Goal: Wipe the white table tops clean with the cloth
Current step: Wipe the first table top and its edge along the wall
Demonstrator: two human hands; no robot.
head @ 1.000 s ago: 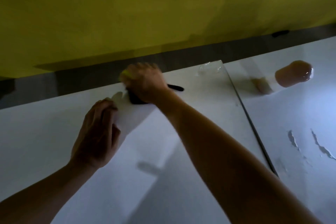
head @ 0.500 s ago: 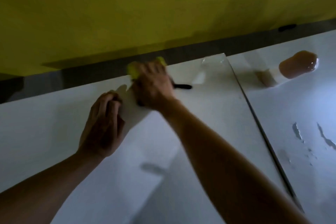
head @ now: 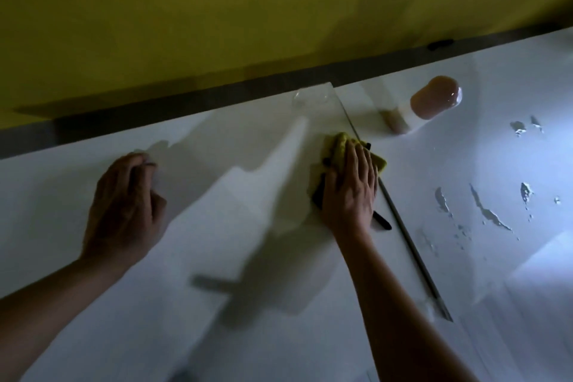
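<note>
Two tabletops, one seam [head: 403, 226] between them. Your right hand [head: 350, 192] lies flat on the yellow cloth [head: 338, 149], fingers [head: 362, 164] straight and together, pressing it down at the seam; cloth edges show past the fingertips. Water streaks [head: 486, 214] lie to its right, on the right tabletop [head: 483, 273], nearest that hand. Your left hand [head: 124, 211] rests on the left tabletop [head: 217, 319], well apart, fingers loosely curled, holding nothing visible.

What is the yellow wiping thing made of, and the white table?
The yellow cloth looks like soft fabric, maybe microfibre: it bunches and folds under the right hand. The white table top seems a hard, smooth, glossy board, perhaps laminate: it reflects light.
</note>
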